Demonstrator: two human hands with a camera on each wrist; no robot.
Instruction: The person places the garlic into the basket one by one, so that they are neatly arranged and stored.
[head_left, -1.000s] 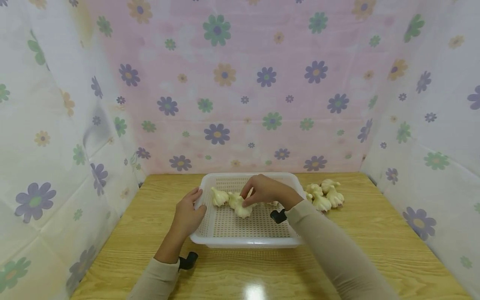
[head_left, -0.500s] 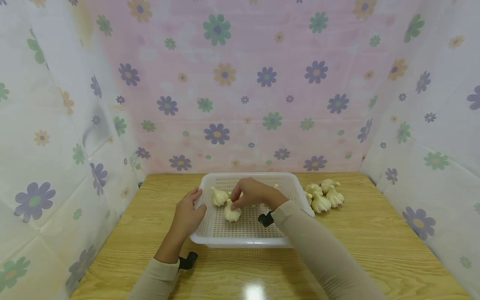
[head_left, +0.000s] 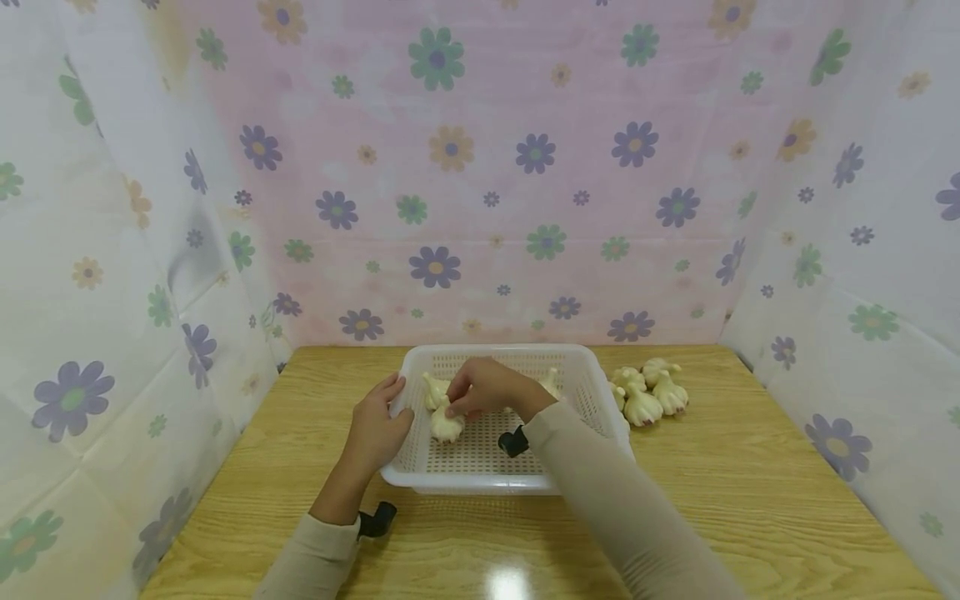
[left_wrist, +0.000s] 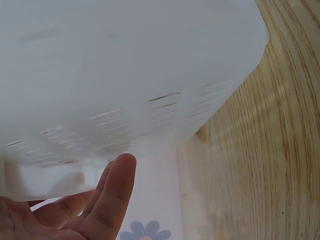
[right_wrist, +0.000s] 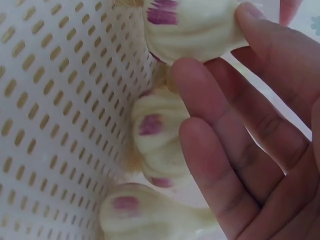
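A white perforated plastic basket [head_left: 495,482] stands on the table, its left rim held by my left hand [head_left: 380,429], thumb on the inner side and fingers along the outside. Inside it, my right hand [head_left: 491,387] pinches a garlic bulb [head_left: 447,428] by the neck, root end down, near the basket's left side. A second garlic bulb [head_left: 433,388] is just behind it, and another [head_left: 552,382] partly shows beyond my right wrist. In the right wrist view the held garlic bulb [right_wrist: 195,27] has purple marks, and two more bulbs [right_wrist: 157,130] lie near the perforated floor.
Several garlic bulbs [head_left: 643,407] lie heaped on the wooden table [head_left: 750,500] right of the basket. Flowered cloth walls [head_left: 502,275] enclose the table at the back and both sides. A black camera mount [head_left: 377,521] sits on my left wrist.
My right hand has carried the pinched garlic bulb leftward, from the basket's middle to beside the bulb at the left. My left hand has stayed on the rim.
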